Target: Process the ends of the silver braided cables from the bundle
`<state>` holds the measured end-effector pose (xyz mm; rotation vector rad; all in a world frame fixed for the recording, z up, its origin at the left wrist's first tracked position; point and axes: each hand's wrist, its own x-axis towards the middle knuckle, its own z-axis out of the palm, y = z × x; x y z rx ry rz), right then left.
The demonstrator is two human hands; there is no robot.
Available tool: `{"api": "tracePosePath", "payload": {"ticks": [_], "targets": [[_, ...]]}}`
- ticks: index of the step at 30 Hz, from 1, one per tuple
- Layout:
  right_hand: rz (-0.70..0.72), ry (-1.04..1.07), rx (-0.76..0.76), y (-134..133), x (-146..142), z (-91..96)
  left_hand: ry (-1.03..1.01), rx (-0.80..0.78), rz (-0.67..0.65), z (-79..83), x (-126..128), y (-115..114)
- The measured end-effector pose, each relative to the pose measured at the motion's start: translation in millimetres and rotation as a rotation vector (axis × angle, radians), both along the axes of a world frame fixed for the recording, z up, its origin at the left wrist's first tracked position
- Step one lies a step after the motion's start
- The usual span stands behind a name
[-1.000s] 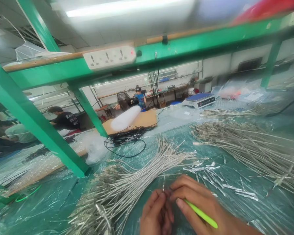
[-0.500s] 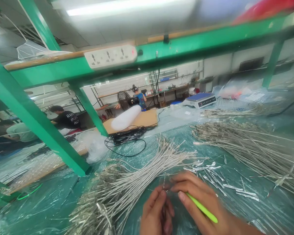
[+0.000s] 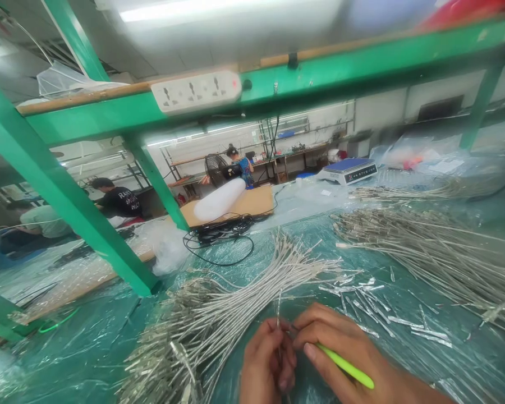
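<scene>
My left hand is closed in a pinch on a thin silver wire that sticks up between my fingers. My right hand is closed too; a lime-green tool lies across its fingers, and its fingertips meet the left hand at the wire. Both hands rest at the bottom middle over a green plastic-covered table. A thick bundle of grey wires with metal ends fans out just left of and beyond my hands. Small silver sleeves lie scattered right of them.
A second large wire pile fills the right side. A green frame post slants down at left, a power strip hangs on the crossbeam. A black cable coil, a white roll and a scale sit farther back. Other people work behind.
My hands have stayed together on the wire; the left fingers curled a little tighter. The view shifted slightly to the left and down.
</scene>
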<state>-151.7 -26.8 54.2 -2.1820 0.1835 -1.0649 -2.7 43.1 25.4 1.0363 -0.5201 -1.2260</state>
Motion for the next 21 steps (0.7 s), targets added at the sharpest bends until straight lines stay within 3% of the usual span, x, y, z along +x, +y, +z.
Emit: {"api": "tracePosePath", "payload": {"ticks": [21], "targets": [[-0.005, -0.007, 0.014, -1.2, 1.1, 2.5, 0.002, -0.019, -0.04, 0.1, -2.4, 0.5]]}}
